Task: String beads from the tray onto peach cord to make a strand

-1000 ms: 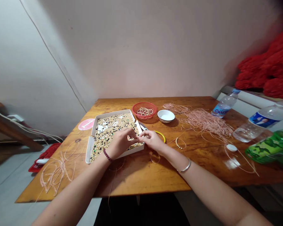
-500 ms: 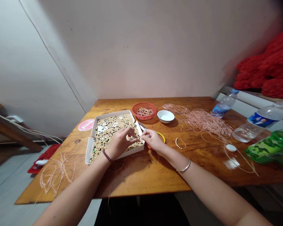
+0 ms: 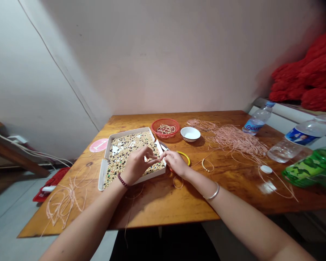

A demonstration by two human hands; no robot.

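Observation:
My left hand (image 3: 141,162) is over the front right part of a white box (image 3: 103,170) of small beads (image 3: 119,159), mostly cream with dark, white and green ones. Its fingers are bent and pinched near the box's right edge. My right hand (image 3: 175,162) meets it there, fingertips closed and almost touching the left ones. What either pinch holds is too small to make out. Under and beside my right hand lies a tool with yellow and orange handles (image 3: 187,158). A thin loop of cord (image 3: 178,182) lies in front of it.
Behind stand a red basket (image 3: 165,128) with strung beads and a white bowl (image 3: 190,134). Pink cords (image 3: 237,139) spread to the right, near a short beaded string (image 3: 204,165), a white cap (image 3: 266,169) and bottles (image 3: 296,139). More cords (image 3: 63,203) lie front left.
My right hand has moved slightly left, and its fingertips have come up to those of my left hand. The left fingers have closed a little.

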